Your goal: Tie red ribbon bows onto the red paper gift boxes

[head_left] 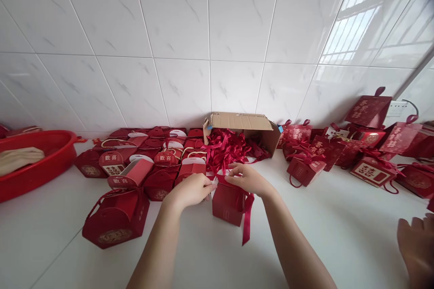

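A small red gift box (228, 203) is shown standing upright on the white surface (339, 235), just in front of an open cardboard box (242, 126) filled with red ribbons (227, 146). A red ribbon (247, 216) is draped over the top of the gift box, with one tail hanging down its right side. The left hand (190, 191) is seen with its grip closed on the ribbon at the box top; the right hand (247, 178) is likewise pinched on the ribbon just beside it. For a neat result, both ends are best kept taut and level, and the knot centred over the lid while the gift box is held square. Finished boxes (142, 162) are grouped to the left, more (339, 149) to the right. A red basin (37, 162) sits at far left; another person's hand (418, 244) enters at lower right.
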Tool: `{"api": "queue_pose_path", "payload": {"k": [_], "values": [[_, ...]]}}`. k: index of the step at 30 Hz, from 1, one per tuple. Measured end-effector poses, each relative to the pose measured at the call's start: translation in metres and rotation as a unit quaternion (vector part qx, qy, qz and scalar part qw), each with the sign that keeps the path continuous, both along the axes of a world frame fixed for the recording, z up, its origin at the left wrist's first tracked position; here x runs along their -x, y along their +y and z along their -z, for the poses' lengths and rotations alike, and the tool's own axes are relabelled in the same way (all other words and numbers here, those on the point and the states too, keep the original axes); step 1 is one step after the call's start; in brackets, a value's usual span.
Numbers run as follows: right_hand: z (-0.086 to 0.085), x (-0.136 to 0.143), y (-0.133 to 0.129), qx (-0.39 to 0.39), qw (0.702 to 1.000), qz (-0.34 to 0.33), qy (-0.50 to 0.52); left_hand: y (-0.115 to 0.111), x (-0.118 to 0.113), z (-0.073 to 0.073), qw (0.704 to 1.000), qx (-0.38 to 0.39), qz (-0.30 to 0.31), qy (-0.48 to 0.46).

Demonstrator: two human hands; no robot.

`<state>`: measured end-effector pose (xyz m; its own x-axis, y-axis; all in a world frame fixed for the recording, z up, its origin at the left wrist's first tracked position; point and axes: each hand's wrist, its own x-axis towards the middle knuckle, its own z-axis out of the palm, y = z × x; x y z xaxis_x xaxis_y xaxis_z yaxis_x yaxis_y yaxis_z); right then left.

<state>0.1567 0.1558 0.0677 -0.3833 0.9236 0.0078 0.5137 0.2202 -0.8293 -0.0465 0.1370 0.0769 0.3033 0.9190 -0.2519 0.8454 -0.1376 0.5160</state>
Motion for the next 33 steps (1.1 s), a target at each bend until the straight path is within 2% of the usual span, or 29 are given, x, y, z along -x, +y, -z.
{"api": "queue_pose_path", "payload": {"k": [11, 23, 33], "values": [[0.005, -0.004, 0.004, 0.029, 0.999, -0.001, -0.036, 0.000, -0.001, 0.000, 1.000, 0.000, -0.012, 0.009], [0.015, -0.004, 0.012, 0.046, 0.999, -0.016, 0.000, -0.004, -0.005, -0.007, 1.000, -0.011, -0.011, 0.017], [0.016, 0.001, 0.008, 0.034, 0.999, 0.009, 0.016, -0.008, -0.008, -0.008, 0.999, -0.036, -0.013, 0.019]]}}
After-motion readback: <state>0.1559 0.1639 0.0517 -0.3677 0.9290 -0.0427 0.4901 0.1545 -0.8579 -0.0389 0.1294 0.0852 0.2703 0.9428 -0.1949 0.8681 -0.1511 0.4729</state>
